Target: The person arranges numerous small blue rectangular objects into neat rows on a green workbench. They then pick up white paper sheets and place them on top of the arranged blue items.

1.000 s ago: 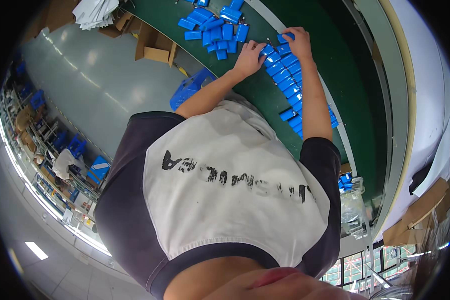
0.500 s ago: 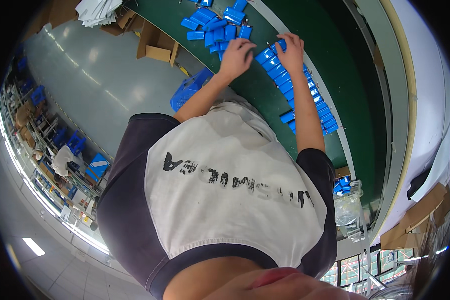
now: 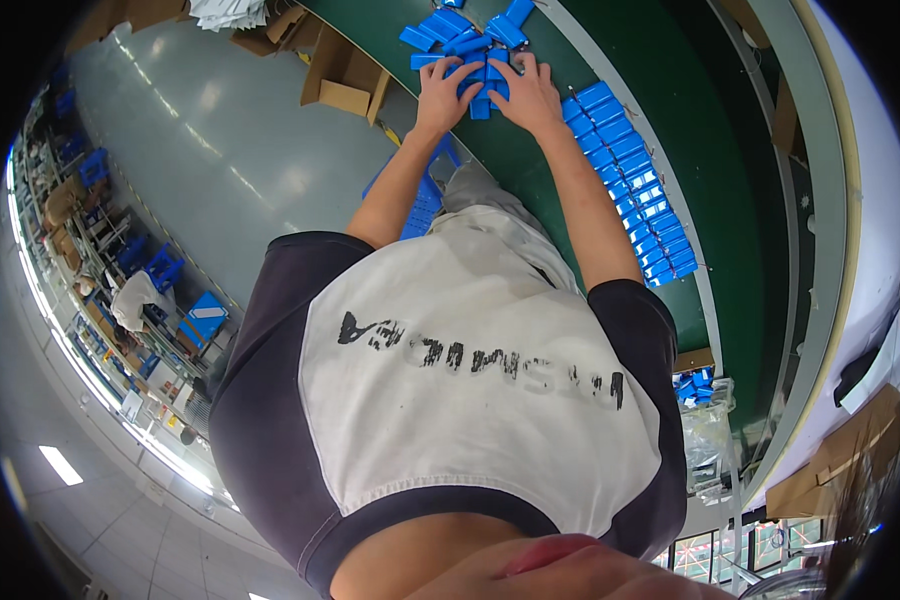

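Blue battery packs lie in a loose pile (image 3: 457, 30) at the far edge of the green workbench. Into the near side of this pile reach both of my hands, close together. My left hand (image 3: 442, 97) curls its fingers and thumb about a blue battery pack (image 3: 473, 74). Just to the right, my right hand (image 3: 530, 95) has its fingers bent over another blue pack (image 3: 496, 70), partly hidden by the fingers. Right of my right forearm, more packs stand side by side in a neat double row (image 3: 627, 165), with short wire ends showing along its edges.
A raised pale strip (image 3: 670, 150) runs along the bench beyond the row. An open cardboard box (image 3: 345, 75) and a blue plastic stool (image 3: 422, 205) stand on the floor at left. More blue packs (image 3: 694, 385) sit in a container by my right elbow.
My right hand has left the end of the row and moved left to the loose pile. My left hand has also gone into the pile. The view has shifted slightly.
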A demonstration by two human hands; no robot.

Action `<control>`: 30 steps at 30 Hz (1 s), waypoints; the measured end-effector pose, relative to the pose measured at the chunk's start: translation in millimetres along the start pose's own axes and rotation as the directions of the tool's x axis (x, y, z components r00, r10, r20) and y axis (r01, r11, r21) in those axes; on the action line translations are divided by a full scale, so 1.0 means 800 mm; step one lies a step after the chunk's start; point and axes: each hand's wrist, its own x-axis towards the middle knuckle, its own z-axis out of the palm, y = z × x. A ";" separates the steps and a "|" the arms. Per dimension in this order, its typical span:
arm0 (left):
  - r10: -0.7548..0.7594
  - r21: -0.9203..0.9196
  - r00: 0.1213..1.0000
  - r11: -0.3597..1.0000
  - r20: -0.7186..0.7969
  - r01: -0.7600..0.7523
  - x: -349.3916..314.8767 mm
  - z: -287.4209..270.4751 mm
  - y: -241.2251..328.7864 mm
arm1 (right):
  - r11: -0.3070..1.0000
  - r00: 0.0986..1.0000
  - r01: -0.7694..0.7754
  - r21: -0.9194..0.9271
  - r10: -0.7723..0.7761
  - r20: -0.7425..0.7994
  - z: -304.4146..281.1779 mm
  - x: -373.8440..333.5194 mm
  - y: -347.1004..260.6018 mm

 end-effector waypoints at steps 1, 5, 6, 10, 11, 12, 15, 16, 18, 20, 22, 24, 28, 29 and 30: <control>0.003 -0.009 1.000 1.000 0.010 -0.003 0.002 0.002 0.001 | 1.000 1.000 -0.012 0.022 0.012 0.011 0.006 -0.005 0.002; 0.058 0.017 0.998 0.998 -0.035 -0.057 0.018 0.001 -0.001 | 0.999 0.992 0.000 -0.044 -0.006 -0.126 0.027 -0.030 -0.006; 0.077 0.043 0.995 0.996 -0.070 -0.074 0.020 0.002 -0.007 | 0.998 0.987 0.005 -0.058 -0.014 -0.158 0.024 -0.036 -0.011; -0.217 -0.202 0.968 0.961 -0.122 0.190 0.015 -0.008 -0.010 | 0.999 0.956 0.002 0.036 0.009 -0.292 0.008 -0.050 -0.022; -0.398 -0.399 0.917 0.838 0.023 0.373 0.011 -0.013 -0.006 | 0.972 0.944 0.075 0.225 0.004 -0.329 0.003 -0.049 -0.023; -0.522 -0.546 0.826 0.638 0.210 0.542 0.009 -0.022 0.007 | 0.922 0.951 0.093 0.375 0.029 -0.307 -0.005 -0.052 -0.029; -0.252 -0.637 0.839 0.557 0.483 0.533 -0.005 -0.052 0.033 | 0.785 0.983 0.103 0.611 0.014 -0.184 -0.033 -0.061 -0.058; -0.212 -0.665 0.850 0.543 0.482 0.513 -0.004 -0.055 0.033 | 0.859 0.990 0.067 0.508 0.004 -0.138 -0.029 -0.060 -0.054; -0.133 -0.715 0.866 0.512 0.481 0.476 -0.008 -0.063 0.027 | 0.961 0.999 0.005 0.277 0.007 -0.043 -0.003 -0.060 -0.037; -0.266 -0.458 0.944 0.826 0.195 0.327 -0.012 -0.056 -0.014 | 0.945 0.981 -0.130 0.300 0.166 -0.096 0.005 -0.051 -0.039; -0.258 0.036 0.962 0.964 -0.093 0.262 -0.005 -0.059 -0.043 | 0.893 0.911 -0.394 0.219 0.411 -0.034 -0.009 -0.034 -0.042; -0.197 0.052 0.977 0.980 0.084 0.193 0.003 -0.059 -0.065 | 0.905 0.890 -0.387 0.176 0.416 -0.184 -0.009 -0.013 -0.029; -0.083 0.121 0.968 0.991 0.237 0.055 0.016 -0.042 -0.080 | 0.960 0.903 -0.274 0.063 0.279 -0.327 -0.026 0.055 -0.005; -0.075 0.111 0.973 0.992 0.219 0.052 0.013 -0.038 -0.080 | 0.982 0.894 -0.186 -0.012 0.164 -0.416 -0.017 0.061 0.003; -0.066 0.101 0.978 0.994 0.199 0.046 0.014 -0.037 -0.082 | 0.981 0.908 -0.180 -0.071 0.138 -0.396 -0.015 0.074 0.004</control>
